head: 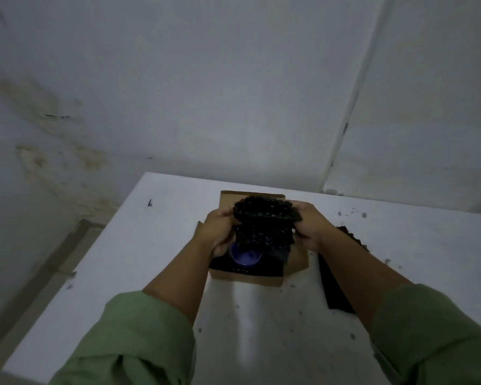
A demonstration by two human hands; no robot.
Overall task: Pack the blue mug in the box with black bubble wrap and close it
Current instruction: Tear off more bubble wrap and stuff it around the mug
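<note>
An open brown cardboard box [245, 279] sits on the white table, lined with black material. Inside it stands the blue mug [245, 257], its mouth facing up and partly hidden. A crumpled sheet of black bubble wrap [264, 220] hangs just above the mug. My left hand [220, 232] grips the sheet's left side and my right hand [310, 227] grips its right side, both over the box. The box's back flap stands up behind the wrap.
The white table [122, 245] has dark specks scattered on it. More black wrap [335, 287] lies to the right of the box, partly under my right forearm. A stained wall stands close behind, and the table's left edge drops to the floor.
</note>
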